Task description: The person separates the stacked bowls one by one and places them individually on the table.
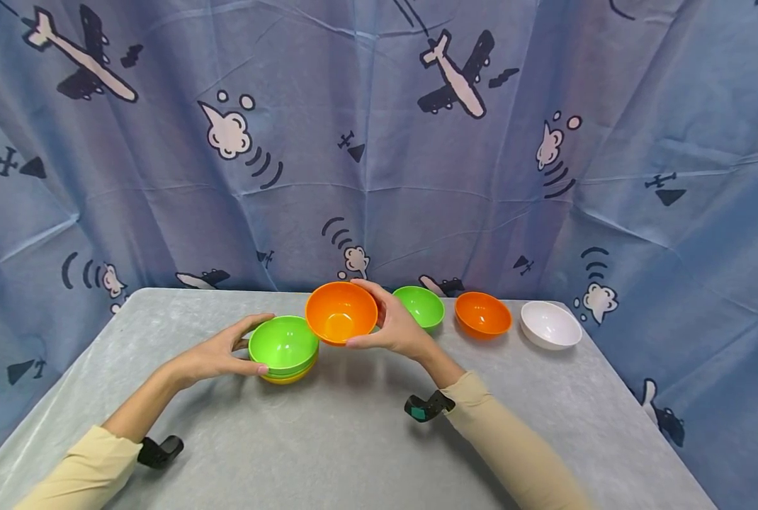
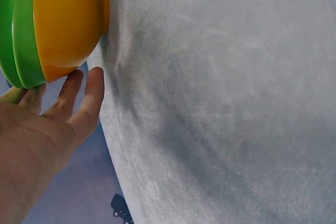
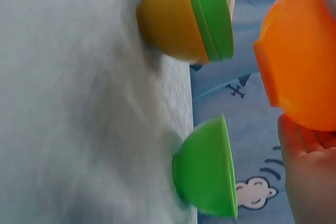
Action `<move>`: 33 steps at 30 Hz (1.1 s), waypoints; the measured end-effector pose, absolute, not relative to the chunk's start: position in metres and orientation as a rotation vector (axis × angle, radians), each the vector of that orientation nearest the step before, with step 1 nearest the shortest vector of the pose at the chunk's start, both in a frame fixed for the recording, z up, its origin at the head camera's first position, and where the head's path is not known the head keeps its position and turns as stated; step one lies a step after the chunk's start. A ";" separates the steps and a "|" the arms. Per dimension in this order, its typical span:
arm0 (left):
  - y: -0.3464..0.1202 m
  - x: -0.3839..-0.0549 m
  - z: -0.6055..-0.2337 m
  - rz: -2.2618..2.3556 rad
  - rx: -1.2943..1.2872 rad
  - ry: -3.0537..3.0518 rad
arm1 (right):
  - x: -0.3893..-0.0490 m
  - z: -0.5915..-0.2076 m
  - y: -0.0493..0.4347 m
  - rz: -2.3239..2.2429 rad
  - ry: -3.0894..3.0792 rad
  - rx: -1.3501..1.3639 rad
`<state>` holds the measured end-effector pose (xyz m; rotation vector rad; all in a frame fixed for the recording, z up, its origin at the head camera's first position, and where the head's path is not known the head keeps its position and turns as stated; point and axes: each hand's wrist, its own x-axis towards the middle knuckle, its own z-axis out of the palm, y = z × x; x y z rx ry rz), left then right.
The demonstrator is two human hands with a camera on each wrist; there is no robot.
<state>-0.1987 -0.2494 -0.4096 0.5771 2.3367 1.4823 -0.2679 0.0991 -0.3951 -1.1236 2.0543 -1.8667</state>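
My right hand [image 1: 399, 322] holds an orange bowl [image 1: 341, 313] by its rim, thumb in front and fingers behind. The bowl is lifted above the table, its inside tilted towards the head camera. To its left, a stack stands on the table: a green bowl [image 1: 283, 345] on top, a second green edge under it, and a yellow bowl [image 1: 290, 379] at the bottom. Round the green rim from the left, my left hand [image 1: 219, 354] grips with thumb and fingers. The left wrist view shows two of its fingers [image 2: 93, 95] spread beside the yellow bowl [image 2: 71, 22].
Along the far right of the grey table [image 1: 328, 446] stand a green bowl [image 1: 420, 308], another orange bowl [image 1: 483, 315] and a white bowl [image 1: 550, 326], in a row. Behind the table's far edge hangs a blue curtain [image 1: 302, 142] with airplane prints.
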 end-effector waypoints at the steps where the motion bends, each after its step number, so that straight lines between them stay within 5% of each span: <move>1: -0.250 -0.199 -0.410 1.482 0.574 2.337 | -0.268 -0.396 0.102 -1.865 2.067 -1.110; 33: -0.248 -0.198 -0.408 1.478 0.539 2.323 | -0.262 -0.408 0.206 -1.678 2.369 -0.806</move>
